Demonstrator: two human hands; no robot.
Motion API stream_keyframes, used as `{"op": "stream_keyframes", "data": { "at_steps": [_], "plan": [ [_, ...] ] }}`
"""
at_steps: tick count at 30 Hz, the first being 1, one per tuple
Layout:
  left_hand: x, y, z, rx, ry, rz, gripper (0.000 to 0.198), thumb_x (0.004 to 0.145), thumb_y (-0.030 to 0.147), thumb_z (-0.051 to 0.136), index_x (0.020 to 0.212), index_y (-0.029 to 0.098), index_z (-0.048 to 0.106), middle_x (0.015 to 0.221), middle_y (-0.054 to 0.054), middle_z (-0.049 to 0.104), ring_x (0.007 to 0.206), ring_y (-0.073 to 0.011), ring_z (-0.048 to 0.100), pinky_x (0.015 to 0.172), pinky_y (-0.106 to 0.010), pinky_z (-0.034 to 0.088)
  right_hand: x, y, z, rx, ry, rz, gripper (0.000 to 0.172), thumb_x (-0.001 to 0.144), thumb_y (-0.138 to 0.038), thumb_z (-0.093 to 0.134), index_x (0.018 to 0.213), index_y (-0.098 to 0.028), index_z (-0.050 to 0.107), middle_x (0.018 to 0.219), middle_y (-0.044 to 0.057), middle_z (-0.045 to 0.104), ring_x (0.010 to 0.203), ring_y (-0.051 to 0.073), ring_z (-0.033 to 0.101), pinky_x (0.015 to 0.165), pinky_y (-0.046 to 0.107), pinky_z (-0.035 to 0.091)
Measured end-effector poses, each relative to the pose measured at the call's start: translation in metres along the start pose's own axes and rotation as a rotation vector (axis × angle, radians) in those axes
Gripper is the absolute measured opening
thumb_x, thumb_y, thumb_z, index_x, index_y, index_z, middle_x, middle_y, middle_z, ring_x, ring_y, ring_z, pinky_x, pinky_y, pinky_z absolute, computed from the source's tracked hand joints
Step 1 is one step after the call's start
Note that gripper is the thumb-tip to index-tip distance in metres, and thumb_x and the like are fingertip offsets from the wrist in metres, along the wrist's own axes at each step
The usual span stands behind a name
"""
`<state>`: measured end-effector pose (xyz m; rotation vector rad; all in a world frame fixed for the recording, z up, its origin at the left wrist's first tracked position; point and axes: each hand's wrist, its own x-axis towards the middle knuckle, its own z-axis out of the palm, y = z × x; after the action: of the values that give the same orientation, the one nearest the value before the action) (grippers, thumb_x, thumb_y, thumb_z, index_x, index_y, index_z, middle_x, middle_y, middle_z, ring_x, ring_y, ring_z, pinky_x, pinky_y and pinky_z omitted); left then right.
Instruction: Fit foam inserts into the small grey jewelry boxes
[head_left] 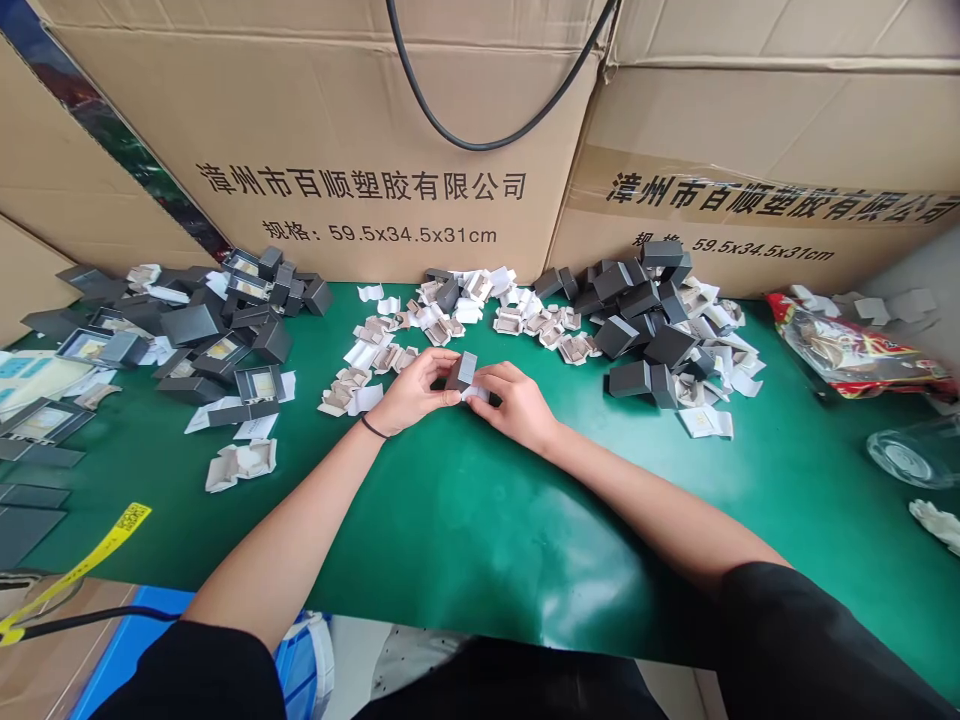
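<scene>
A small dark grey box (463, 370) is held between both hands over the middle of the green table (465, 540). My left hand (415, 392) grips its left side with curled fingers; a black band circles that wrist. My right hand (512, 402) pinches the box's right side and a white paper insert (475, 394) under it. Right behind the hands lies a scatter of white and beige inserts (450, 315).
A heap of closed grey boxes (649, 315) sits at the right, open boxes and lids (217, 320) at the left. Large cardboard cartons (360, 150) wall the back. A red snack bag (855, 355) and a glass dish (911, 455) lie far right.
</scene>
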<state>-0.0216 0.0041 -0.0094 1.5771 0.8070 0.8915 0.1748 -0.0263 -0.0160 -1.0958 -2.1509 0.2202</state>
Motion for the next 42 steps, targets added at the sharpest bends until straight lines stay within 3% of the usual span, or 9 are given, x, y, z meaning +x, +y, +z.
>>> {"op": "stream_keyframes", "data": {
  "at_steps": [6,11,21,28,32,36,42],
  "plan": [
    [0.0,0.001,0.001,0.011,0.015,0.008,0.057,0.067,0.03,0.076,0.115,0.018,0.048,0.117,-0.011,0.056,0.11,-0.0229,0.054,0.095,-0.039,0.043,0.001,-0.008,-0.009,-0.149,-0.155,-0.018,0.025,0.092,-0.033,0.046,0.089,-0.021,0.067,0.103,0.004,0.069,0.084,0.017,0.057,0.071,0.027,0.044],
    [0.0,0.003,0.003,-0.009,0.025,0.016,0.056,0.065,0.029,0.077,0.113,0.017,0.05,0.114,-0.011,0.057,0.107,-0.0223,0.055,0.094,-0.039,0.044,0.001,-0.013,-0.011,-0.214,-0.165,0.047,0.023,0.092,-0.033,0.047,0.088,-0.023,0.067,0.098,0.002,0.07,0.084,0.016,0.057,0.061,0.025,0.04],
    [0.0,0.002,0.003,-0.007,0.024,0.025,0.058,0.064,0.031,0.078,0.113,0.018,0.049,0.112,-0.01,0.058,0.102,-0.0205,0.056,0.091,-0.036,0.045,0.002,-0.013,-0.014,-0.209,-0.199,0.034,0.02,0.091,-0.03,0.048,0.091,-0.023,0.066,0.093,0.003,0.07,0.083,0.016,0.058,0.063,0.025,0.041],
    [-0.001,0.004,0.004,0.013,0.023,0.005,0.062,0.063,0.032,0.079,0.114,0.018,0.048,0.101,-0.007,0.058,0.095,-0.0189,0.057,0.082,-0.032,0.048,0.004,-0.019,-0.017,-0.282,-0.235,0.053,0.024,0.092,-0.031,0.044,0.083,-0.023,0.066,0.081,0.0,0.068,0.075,0.015,0.058,0.053,0.025,0.031],
    [-0.001,0.002,0.004,0.013,0.03,-0.01,0.065,0.06,0.03,0.081,0.114,0.019,0.048,0.096,-0.006,0.057,0.092,-0.0177,0.056,0.076,-0.028,0.05,0.003,-0.02,-0.014,-0.306,-0.19,0.088,0.02,0.091,-0.03,0.047,0.084,-0.023,0.065,0.089,0.0,0.065,0.076,0.014,0.057,0.049,0.025,0.026],
    [-0.001,0.001,0.003,0.013,0.029,-0.003,0.064,0.059,0.03,0.081,0.113,0.019,0.048,0.1,-0.007,0.057,0.095,-0.0186,0.056,0.078,-0.03,0.05,0.0,-0.015,-0.011,-0.332,-0.175,-0.016,0.029,0.095,-0.03,0.039,0.082,-0.021,0.063,0.087,0.004,0.063,0.083,0.015,0.055,0.053,0.025,0.032],
    [0.0,0.001,0.002,0.035,0.053,0.007,0.061,0.068,0.034,0.075,0.119,0.017,0.047,0.104,-0.009,0.06,0.099,-0.0211,0.058,0.091,-0.036,0.045,-0.006,-0.022,-0.002,-0.393,-0.203,-0.18,0.03,0.096,-0.018,0.035,0.088,-0.017,0.063,0.087,0.008,0.06,0.089,0.019,0.054,0.074,0.031,0.044]
  ]
}}
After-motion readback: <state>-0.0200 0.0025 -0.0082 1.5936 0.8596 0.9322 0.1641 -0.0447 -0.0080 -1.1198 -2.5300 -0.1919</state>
